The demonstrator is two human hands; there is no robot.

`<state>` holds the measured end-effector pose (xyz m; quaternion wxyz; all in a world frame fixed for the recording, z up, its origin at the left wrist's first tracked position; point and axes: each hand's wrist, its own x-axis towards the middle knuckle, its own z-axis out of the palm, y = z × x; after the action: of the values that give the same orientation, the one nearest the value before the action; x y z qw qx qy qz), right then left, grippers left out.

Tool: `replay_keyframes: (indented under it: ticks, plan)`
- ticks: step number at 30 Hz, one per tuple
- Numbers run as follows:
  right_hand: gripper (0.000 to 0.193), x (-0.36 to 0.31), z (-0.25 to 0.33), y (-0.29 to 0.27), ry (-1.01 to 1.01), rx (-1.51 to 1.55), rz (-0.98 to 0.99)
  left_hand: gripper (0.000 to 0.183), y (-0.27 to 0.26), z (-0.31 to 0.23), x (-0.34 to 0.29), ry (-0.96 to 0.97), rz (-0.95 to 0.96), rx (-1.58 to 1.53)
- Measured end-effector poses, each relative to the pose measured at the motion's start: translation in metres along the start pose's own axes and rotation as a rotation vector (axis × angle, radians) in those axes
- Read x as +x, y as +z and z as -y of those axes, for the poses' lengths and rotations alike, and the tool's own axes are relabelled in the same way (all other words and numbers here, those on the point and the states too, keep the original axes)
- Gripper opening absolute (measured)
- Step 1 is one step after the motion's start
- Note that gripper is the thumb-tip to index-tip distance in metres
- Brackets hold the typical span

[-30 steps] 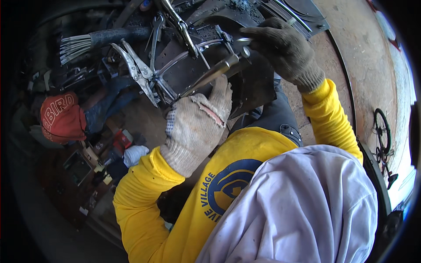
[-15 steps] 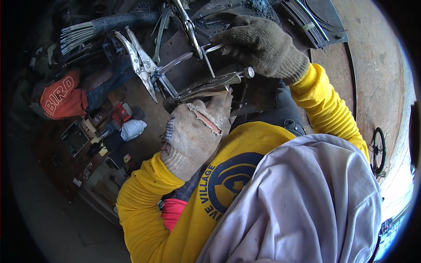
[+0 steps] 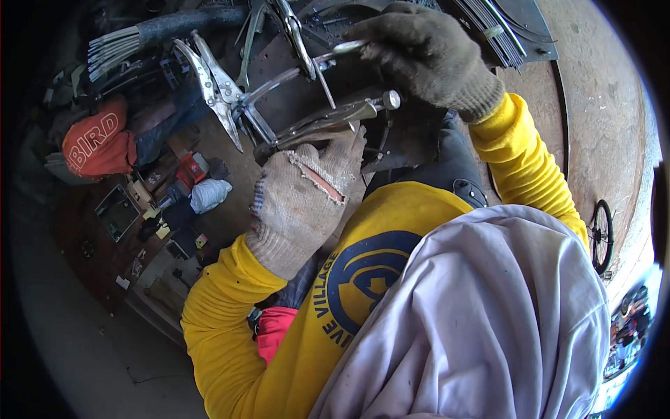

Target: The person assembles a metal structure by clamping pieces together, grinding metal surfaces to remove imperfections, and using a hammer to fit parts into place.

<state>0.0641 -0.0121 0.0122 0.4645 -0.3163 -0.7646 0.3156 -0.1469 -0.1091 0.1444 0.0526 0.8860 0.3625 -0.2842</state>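
Above the cluttered desk [image 3: 558, 105], left hand [image 3: 300, 202] fingers grip locking pliers [image 3: 328, 122]; right hand [image 3: 426, 59] fingers pinch a clamp handle [image 3: 342, 49], best steadied firmly.

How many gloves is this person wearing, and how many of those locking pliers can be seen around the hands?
Work gloves: 2, a pale one on the left hand and a dark olive one on the right hand
Locking pliers: 3, one under the left hand, one lying open to the left, one at the top
Total: 5
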Motion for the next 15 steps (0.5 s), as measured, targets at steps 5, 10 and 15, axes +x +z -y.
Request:
replay_keyframes:
  ticks: [5, 10, 15]
  plan:
    - [0.024, -0.045, 0.037, -0.012, 0.614, 0.375, -0.105, 0.052, -0.001, -0.001, 0.001, 0.026, -0.063, 0.035]
    - [0.021, -0.086, 0.092, -0.011, 0.870, 0.971, -0.006, 0.055, 0.002, 0.003, -0.002, 0.072, -0.120, 0.084]
    - [0.018, -0.106, 0.098, 0.055, 0.489, 0.671, 0.073, 0.055, 0.003, 0.004, -0.002, 0.096, -0.161, 0.122]
